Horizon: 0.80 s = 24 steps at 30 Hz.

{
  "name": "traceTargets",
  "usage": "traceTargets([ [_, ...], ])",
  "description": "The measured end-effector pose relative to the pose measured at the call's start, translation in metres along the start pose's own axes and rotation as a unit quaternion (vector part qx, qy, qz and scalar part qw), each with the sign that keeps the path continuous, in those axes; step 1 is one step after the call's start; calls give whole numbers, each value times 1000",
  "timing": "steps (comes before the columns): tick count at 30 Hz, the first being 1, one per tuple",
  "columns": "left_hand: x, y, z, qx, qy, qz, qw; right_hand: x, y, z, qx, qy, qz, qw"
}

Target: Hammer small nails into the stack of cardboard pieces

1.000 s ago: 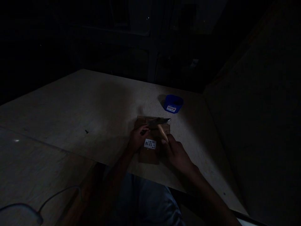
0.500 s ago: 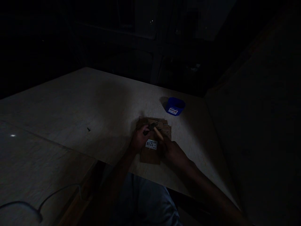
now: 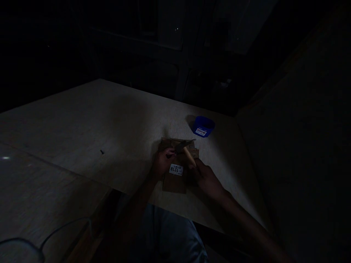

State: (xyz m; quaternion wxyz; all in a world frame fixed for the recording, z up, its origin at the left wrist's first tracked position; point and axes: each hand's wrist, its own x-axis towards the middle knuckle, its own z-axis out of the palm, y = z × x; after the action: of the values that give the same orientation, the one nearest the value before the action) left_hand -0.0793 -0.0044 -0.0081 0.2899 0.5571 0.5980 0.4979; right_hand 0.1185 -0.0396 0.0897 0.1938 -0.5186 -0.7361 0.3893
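The scene is very dark. A brown block (image 3: 175, 180) with a white label reading 1218 (image 3: 176, 169) lies on the wooden table (image 3: 109, 124) near its front edge. My left hand (image 3: 161, 163) is closed on a dark knife blade (image 3: 183, 145) lying across the block's far end. My right hand (image 3: 204, 175) is closed round a light wooden stick or handle (image 3: 189, 157) that slants up to the blade. I cannot tell if the stick is the knife's handle or a separate piece.
A small blue tub (image 3: 203, 126) with a label stands on the table just beyond the block, to the right. A dark cable (image 3: 55, 233) loops over the lower board at bottom left. A dark panel rises on the right.
The blade and stick drew back toward me half a second ago, then slid out again to the far right over the block. Both hands kept their hold.
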Motion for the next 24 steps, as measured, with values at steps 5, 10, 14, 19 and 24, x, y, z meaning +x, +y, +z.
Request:
traceTargets([
  [5,1,-4,0,-31,-15,5,999,-3,9,10,205,50,32,977],
  [10,2,-10,1,-62,-3,6,998,-3,24,32,466,52,130,874],
  [14,1,-13,1,-71,-4,16,997,-4,40,49,602,72,121,786],
  [19,-1,-9,2,-30,-13,29,999,-2,66,47,689,52,109,714],
  [24,5,0,2,62,-75,50,994,-3,78,34,721,33,62,689],
])
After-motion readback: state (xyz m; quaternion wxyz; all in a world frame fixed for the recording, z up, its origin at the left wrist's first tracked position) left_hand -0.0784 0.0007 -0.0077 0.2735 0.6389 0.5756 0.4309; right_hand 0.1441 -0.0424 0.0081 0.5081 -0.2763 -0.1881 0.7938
